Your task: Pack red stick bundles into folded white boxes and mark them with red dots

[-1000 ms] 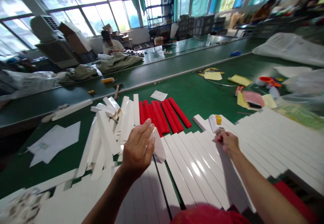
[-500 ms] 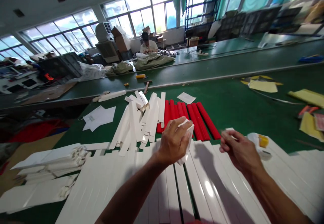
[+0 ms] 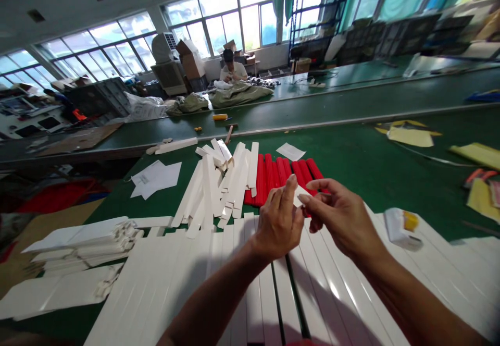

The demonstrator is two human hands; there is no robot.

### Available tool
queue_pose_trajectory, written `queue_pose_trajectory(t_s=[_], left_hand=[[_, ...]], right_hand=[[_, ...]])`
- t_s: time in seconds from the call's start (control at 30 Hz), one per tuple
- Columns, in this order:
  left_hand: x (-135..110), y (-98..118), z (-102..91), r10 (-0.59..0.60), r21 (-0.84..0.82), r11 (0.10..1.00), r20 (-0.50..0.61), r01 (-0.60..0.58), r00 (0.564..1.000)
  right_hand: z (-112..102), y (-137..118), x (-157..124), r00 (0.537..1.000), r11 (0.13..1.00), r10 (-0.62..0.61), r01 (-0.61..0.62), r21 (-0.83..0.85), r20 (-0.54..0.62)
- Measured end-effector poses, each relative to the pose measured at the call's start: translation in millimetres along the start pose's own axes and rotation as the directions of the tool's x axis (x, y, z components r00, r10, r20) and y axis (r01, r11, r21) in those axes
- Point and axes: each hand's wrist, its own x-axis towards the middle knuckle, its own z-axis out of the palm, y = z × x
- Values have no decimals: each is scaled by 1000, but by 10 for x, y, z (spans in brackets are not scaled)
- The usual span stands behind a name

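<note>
My left hand (image 3: pixel 279 221) is closed around the end of a narrow white box (image 3: pixel 300 196), most of it hidden behind the fingers. My right hand (image 3: pixel 339 215) meets it from the right, thumb and forefinger pinched at the box's white end. Whether they grip a flap or a small sticker, I cannot tell. Beneath both hands, long flat white boxes (image 3: pixel 156 278) lie side by side. Just beyond the hands is a row of red ribbed bars (image 3: pixel 269 176).
Loose white boxes (image 3: pixel 209 184) pile up left of the red bars. Stacked white cartons (image 3: pixel 86 236) lie at far left, paper sheets (image 3: pixel 156 179) behind them. A white roll with a yellow core (image 3: pixel 404 229) stands right. Another person (image 3: pixel 233 70) sits across the green tables.
My right hand has moved left from beside the white roll to the box's end. My left hand stays closed on the box, which is now turned so that less of it shows.
</note>
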Motion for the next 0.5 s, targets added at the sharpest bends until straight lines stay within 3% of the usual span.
queue_pose_trajectory(t_s=[0.07,0.17,0.27,0.4,0.5], left_hand=[[-19,14,-10,-2,0,1000,-4,2,1000],[-52,20,-33,0,-11,1000,-18,0,1000],[-54,4,-85,-21,-51,998,41,23,999],[-29,-35,-217,-22,-165,985,112,41,993],[-74,-37,-244,-16,-244,969,114,44,993]], right_hand=[[-20,-58,33,988,988,139,-142,54,60],[-49,-160,91,923,931,335,-355,84,189],[-55,-238,116,880,901,406,-431,55,247],[-47,-86,74,920,942,319,-334,32,230],[-63,357,37,985,966,116,-82,-244,131]])
